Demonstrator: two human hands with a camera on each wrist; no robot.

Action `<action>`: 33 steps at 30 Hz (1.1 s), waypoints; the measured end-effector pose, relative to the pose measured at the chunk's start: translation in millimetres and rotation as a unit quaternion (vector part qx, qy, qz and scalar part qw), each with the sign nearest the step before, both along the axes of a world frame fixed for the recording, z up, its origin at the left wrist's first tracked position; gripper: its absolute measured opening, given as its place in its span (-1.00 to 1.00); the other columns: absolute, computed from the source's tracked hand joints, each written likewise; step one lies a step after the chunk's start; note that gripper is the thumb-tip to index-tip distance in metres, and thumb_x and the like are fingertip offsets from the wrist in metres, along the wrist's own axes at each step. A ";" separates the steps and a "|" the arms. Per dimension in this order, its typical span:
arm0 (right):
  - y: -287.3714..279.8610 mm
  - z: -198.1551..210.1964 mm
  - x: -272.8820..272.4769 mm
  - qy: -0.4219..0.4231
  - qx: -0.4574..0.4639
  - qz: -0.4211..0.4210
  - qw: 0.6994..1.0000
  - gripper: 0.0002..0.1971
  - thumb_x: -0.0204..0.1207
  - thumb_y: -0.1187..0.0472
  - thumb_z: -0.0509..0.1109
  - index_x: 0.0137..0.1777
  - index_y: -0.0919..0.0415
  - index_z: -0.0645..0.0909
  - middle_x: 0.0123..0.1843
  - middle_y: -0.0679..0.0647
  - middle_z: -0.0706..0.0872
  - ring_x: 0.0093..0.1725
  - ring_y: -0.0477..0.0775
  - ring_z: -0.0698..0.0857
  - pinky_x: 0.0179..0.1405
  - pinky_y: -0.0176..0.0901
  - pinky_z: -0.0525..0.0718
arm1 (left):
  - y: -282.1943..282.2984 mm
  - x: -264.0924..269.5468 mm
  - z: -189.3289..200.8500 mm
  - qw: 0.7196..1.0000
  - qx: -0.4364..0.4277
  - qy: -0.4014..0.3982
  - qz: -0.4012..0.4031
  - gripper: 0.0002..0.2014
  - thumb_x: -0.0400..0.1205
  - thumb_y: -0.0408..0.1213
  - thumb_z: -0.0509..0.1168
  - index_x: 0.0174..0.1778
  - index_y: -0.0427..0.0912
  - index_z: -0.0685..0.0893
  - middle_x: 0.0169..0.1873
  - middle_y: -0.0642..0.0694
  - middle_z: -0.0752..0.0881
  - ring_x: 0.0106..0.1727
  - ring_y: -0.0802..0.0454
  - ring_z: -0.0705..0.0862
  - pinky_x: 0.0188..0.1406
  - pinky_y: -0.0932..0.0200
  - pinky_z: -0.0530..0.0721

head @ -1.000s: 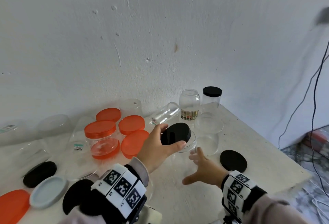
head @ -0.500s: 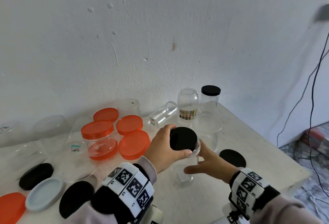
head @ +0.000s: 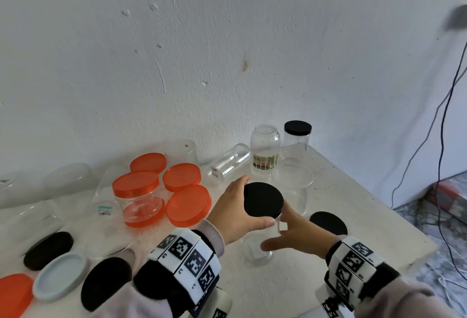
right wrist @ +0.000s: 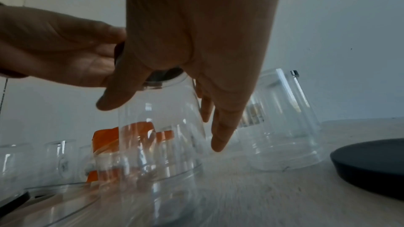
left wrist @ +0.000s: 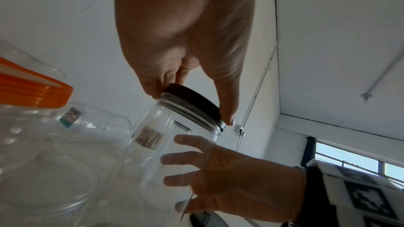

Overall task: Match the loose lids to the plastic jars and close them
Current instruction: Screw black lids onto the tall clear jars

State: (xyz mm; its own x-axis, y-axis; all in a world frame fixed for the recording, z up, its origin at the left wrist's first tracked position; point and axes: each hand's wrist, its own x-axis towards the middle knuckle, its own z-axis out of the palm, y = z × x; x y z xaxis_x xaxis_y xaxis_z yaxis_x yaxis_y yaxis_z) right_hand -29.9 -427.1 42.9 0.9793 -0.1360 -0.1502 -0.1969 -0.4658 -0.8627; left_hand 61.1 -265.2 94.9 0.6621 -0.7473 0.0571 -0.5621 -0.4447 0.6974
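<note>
- I see my left hand point(head: 237, 213) with thumb and fingers point(left wrist: 227, 108) clamped on the rim of a black lid point(head: 263, 199), which sits on the mouth of a clear jar point(left wrist: 174, 148).
- The lid looks slightly tilted on the threads in the left wrist view; I cannot tell whether it is seated.
- My right hand point(head: 298, 235) wraps the jar's wall, fingers point(left wrist: 186, 159) spread apart and curved round it.
- The jar stands upright on the white table point(head: 353, 206), near the front, centre-right.
- A second black lid point(head: 328, 223) lies just right of it.
- Orange-lidded jars point(head: 137, 196) stand to the left.
- A black-capped jar point(head: 297, 141) stands at the far wall.
</note>
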 end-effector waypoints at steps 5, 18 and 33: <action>-15.6 39.1 -8.8 -0.036 0.001 0.005 0.999 0.11 0.16 0.04 0.72 0.54 -0.30 0.01 0.58 -0.19 0.27 0.56 -0.10 0.29 0.49 -0.11 0.39 | 12.2 8.9 -19.1 0.994 -0.026 0.109 0.006 0.16 0.31 -0.01 0.60 0.65 0.02 -0.08 0.61 0.03 0.21 0.60 0.07 0.22 0.54 0.17 0.23; 26.8 111.4 28.2 0.061 -0.388 0.125 0.911 -0.06 0.31 -0.23 0.54 0.63 -0.21 0.10 0.44 -0.08 0.31 0.44 0.05 0.31 0.35 -0.08 0.44 | 4.2 -9.5 -54.6 0.973 -0.147 0.174 0.024 0.00 0.11 0.18 0.54 0.47 0.02 0.33 0.33 0.10 0.54 0.37 0.13 0.49 0.39 0.13 0.45; 36.6 120.7 43.9 0.123 -0.438 0.147 0.879 -0.16 0.25 -0.13 0.61 0.51 -0.13 0.30 0.20 -0.06 0.40 0.18 0.02 0.48 0.13 -0.07 0.62 | 2.9 -5.6 -55.4 0.986 -0.112 0.114 0.038 -0.16 0.34 -0.01 0.58 0.48 -0.07 0.32 0.36 0.02 0.54 0.38 0.05 0.49 0.42 0.17 0.42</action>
